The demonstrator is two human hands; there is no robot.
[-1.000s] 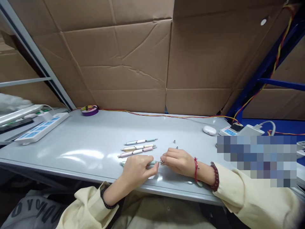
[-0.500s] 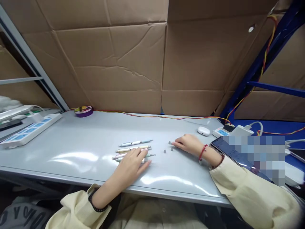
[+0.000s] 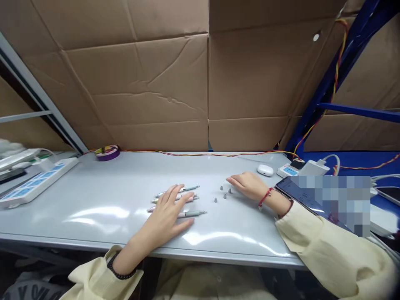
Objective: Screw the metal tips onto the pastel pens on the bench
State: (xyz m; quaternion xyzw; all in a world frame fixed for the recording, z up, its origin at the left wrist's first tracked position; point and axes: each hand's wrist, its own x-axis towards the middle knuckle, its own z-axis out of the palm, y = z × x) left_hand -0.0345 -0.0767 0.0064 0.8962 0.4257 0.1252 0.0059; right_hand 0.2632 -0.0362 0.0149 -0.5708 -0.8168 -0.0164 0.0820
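Several slim pens lie side by side on the grey table, among them a blue one (image 3: 189,188) at the back and a grey-green one (image 3: 192,213) at the front. My left hand (image 3: 167,210) rests over them with its fingers spread, hiding their middles. To their right stand several small grey cone-shaped pieces (image 3: 225,196). My right hand (image 3: 248,185) is just right of these cones, its fingers pressed together and pointing left; whether anything is between them is hidden.
A white earbud case (image 3: 265,170), a small power strip (image 3: 287,170) and a phone (image 3: 300,196) are at the right. A purple tape roll (image 3: 107,153) and a long power strip (image 3: 39,182) are at the left. Cardboard (image 3: 150,83) stands behind.
One more small cone now shows near my right fingertips, which are a little apart from it. My left hand has spread wider across the pens, and the front pen lies farther from the others.
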